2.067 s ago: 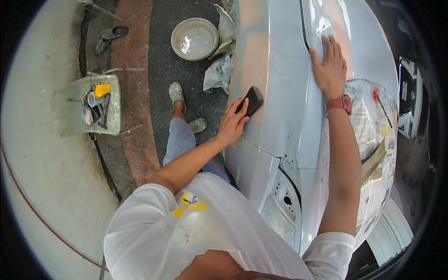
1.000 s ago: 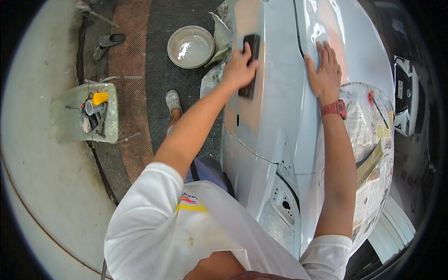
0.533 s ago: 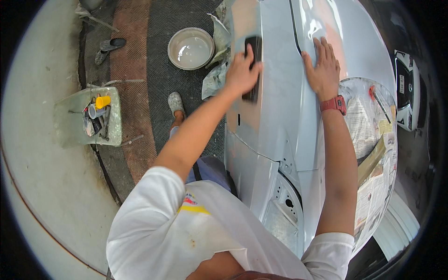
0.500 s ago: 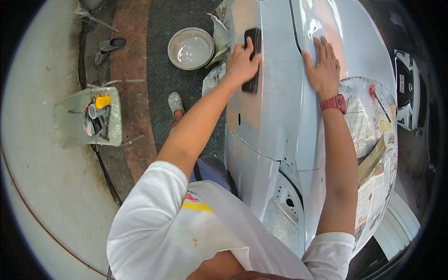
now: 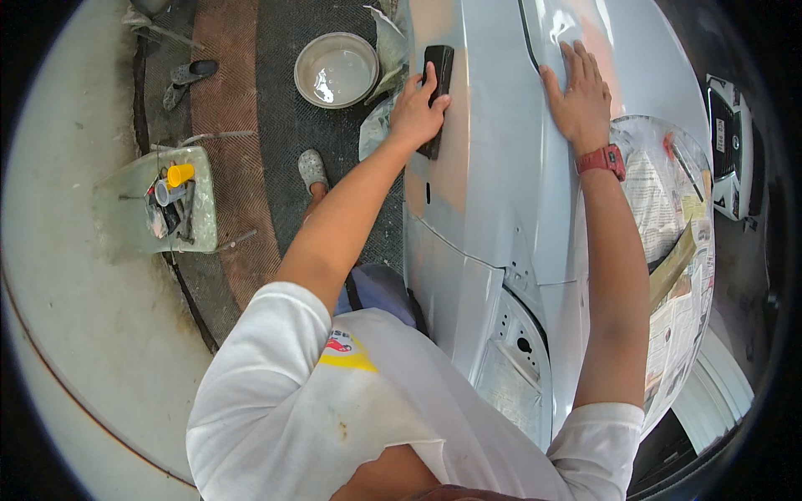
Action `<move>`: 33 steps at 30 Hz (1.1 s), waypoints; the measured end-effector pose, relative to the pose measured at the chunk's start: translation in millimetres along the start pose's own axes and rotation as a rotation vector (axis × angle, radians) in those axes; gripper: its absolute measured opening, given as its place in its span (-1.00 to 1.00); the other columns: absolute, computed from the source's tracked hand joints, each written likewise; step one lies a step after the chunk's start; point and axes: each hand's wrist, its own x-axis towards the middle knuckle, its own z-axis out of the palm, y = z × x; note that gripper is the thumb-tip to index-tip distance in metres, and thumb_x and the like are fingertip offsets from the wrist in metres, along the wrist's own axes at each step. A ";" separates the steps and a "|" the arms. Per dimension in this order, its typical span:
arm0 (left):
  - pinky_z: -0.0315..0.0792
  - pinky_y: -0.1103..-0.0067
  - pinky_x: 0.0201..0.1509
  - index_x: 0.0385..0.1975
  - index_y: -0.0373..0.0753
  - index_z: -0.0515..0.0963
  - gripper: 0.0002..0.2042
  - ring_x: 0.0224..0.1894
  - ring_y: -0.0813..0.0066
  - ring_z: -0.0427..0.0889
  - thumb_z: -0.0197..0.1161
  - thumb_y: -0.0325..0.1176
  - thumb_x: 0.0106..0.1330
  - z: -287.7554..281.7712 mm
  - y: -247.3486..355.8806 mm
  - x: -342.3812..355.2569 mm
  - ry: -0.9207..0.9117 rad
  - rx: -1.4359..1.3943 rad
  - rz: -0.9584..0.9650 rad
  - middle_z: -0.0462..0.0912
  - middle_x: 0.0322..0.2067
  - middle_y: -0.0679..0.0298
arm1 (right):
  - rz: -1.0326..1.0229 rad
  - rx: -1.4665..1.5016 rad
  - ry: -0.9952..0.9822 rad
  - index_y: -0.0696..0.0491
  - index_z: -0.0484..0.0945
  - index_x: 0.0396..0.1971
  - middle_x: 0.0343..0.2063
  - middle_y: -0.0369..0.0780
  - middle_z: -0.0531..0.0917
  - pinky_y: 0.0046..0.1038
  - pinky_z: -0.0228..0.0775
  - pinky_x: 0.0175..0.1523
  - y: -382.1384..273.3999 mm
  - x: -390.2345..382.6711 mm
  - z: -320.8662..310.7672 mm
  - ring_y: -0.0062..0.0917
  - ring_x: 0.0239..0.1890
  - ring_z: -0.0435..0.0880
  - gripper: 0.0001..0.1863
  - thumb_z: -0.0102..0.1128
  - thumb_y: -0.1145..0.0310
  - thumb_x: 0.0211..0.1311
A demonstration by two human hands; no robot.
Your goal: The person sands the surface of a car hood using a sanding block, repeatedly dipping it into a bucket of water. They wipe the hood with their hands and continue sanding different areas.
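Note:
My left hand (image 5: 420, 111) grips a long dark sanding block (image 5: 443, 67), with its fingers and thumb over the top. The block lies against the side of a grey-primed car body (image 5: 489, 159), along a beige patch (image 5: 447, 188). My right hand (image 5: 578, 96) lies flat on the upper panel of the car, fingers stretched, beside the panel gap and a pinkish patch (image 5: 598, 50). A red watch (image 5: 601, 161) is on the right wrist.
Newspaper and plastic sheeting (image 5: 643, 200) cover the glass at right, with a red-and-black tool (image 5: 685, 167) on it. A water basin (image 5: 337, 71) stands on the floor mat. At left is a pale plastic stool (image 5: 205, 200) holding cups and tools. Another car (image 5: 731, 142) stands beyond.
My left hand and the sanding block have shifted a little left, toward the lower side of the car. The right hand stays flat in its place; the whole view has moved slightly.

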 end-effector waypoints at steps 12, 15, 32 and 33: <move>0.33 0.12 0.42 0.61 -0.02 0.10 -0.24 0.36 -0.24 0.40 0.25 -0.43 0.42 22.6 -29.1 -88.0 0.045 -0.112 0.212 0.36 0.39 -0.13 | 0.008 0.003 0.010 -0.17 0.32 0.49 0.55 -0.23 0.26 0.08 0.08 0.55 4.2 -4.7 4.4 -0.28 0.60 0.15 -0.28 -0.05 -0.25 0.48; 0.37 0.14 0.38 0.60 -0.04 0.13 -0.25 0.34 -0.24 0.42 0.26 -0.45 0.41 22.1 -35.5 -62.8 0.123 -0.103 0.184 0.37 0.39 -0.14 | 0.001 -0.006 0.003 -0.16 0.32 0.49 0.55 -0.23 0.26 0.05 0.08 0.55 0.6 -1.1 0.1 -0.28 0.60 0.16 -0.27 -0.05 -0.25 0.48; 0.38 0.15 0.39 0.58 -0.08 0.16 -0.27 0.34 -0.23 0.42 0.25 -0.48 0.41 29.1 -36.2 -128.3 0.053 -0.087 0.209 0.33 0.41 -0.14 | 0.011 -0.001 -0.001 -0.13 0.33 0.49 0.55 -0.20 0.27 0.01 0.06 0.56 4.3 -2.9 3.0 -0.27 0.60 0.17 -0.28 -0.02 -0.22 0.47; 0.41 0.13 0.36 0.58 -0.09 0.16 -0.27 0.29 -0.27 0.46 0.24 -0.49 0.40 29.6 -28.6 -153.0 0.047 -0.085 0.264 0.36 0.38 -0.14 | 0.013 -0.004 0.002 -0.13 0.33 0.49 0.55 -0.20 0.27 0.01 0.06 0.56 5.7 -4.5 4.2 -0.27 0.59 0.17 -0.28 -0.02 -0.22 0.47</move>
